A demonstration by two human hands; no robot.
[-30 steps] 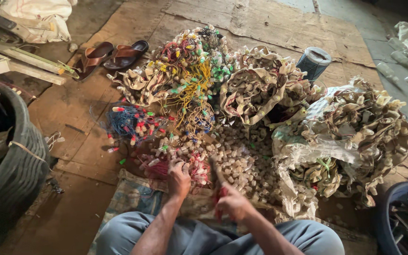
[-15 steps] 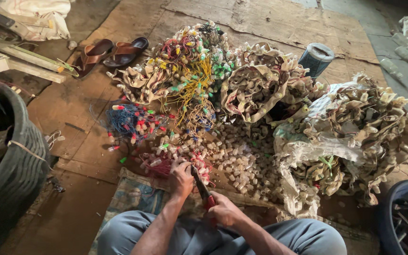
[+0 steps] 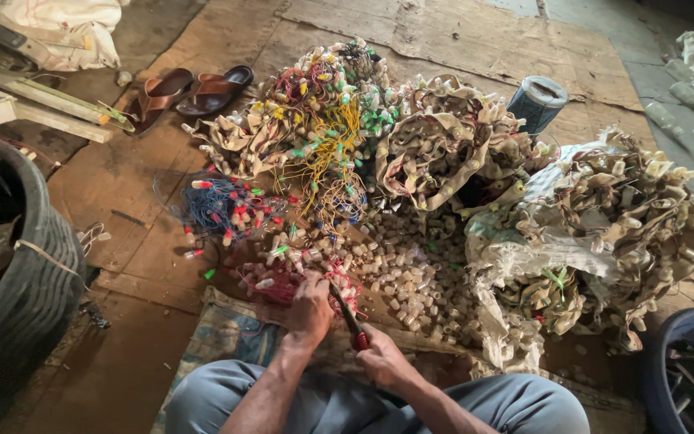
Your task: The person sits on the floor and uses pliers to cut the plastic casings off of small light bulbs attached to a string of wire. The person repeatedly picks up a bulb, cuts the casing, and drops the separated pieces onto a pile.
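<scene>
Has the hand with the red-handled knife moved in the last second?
Yes. The right hand with the knife has drawn back toward the person's lap and left, closer to the left hand, judged against the loose caps.

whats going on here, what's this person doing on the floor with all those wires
A person sits on the floor facing heaps of tangled wire strung with small plastic caps. The left hand presses down on a red wire bundle. The right hand holds a red-handled knife, its blade angled toward that bundle. Loose pale caps lie scattered just ahead, with a blue wire bundle to the left and beige wire heaps to the right. A pair of sandals sits further back.
</scene>
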